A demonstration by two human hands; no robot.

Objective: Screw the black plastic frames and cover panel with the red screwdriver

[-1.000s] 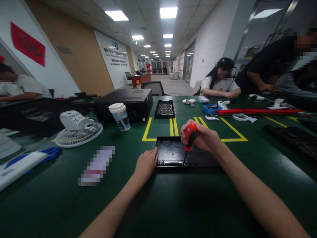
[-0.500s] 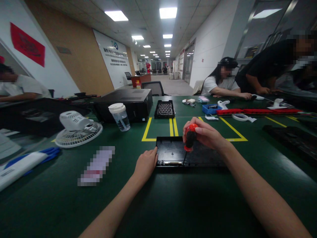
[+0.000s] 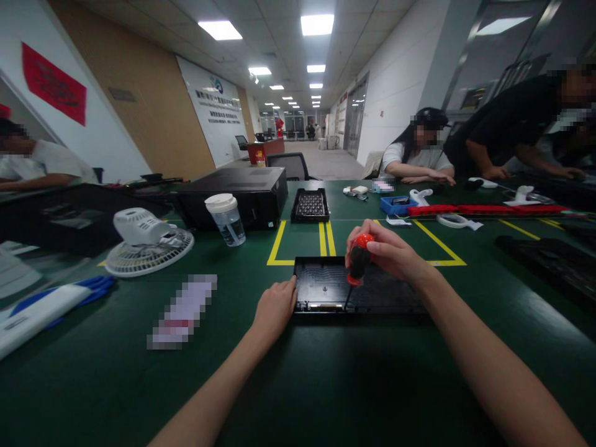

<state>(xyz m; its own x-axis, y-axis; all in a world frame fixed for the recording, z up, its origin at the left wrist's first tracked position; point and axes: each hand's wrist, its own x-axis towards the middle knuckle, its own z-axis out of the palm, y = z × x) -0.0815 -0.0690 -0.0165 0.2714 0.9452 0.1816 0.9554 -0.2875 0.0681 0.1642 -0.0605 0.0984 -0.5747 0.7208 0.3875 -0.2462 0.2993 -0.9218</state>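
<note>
A shallow black plastic panel [image 3: 316, 273] with a raised rim lies on the green table in front of me. My right hand [image 3: 391, 251] is wrapped around the red-and-black handle of a screwdriver [image 3: 358, 262], held slightly tilted. Its thin shaft reaches down to the panel's near edge, just right of a pale metal strip [image 3: 326, 307]. Whether the tip sits in a screw is too small to tell. At the panel's left edge, my left hand [image 3: 274, 307] grips the side, its fingertips partly hidden by the rim.
Left of the panel are a blurred-out flat item [image 3: 184, 310], a white fan [image 3: 149, 242] and a lidded cup [image 3: 226, 218] by a large black case [image 3: 233, 192]. Beyond it stands a black tray [image 3: 310, 205]. A blue bin [image 3: 395, 205] is farther right; several people sit or lean around.
My hands, the screwdriver and the panel look almost unmoved. At the right, a seated person's arm has drawn back closer to their body.
</note>
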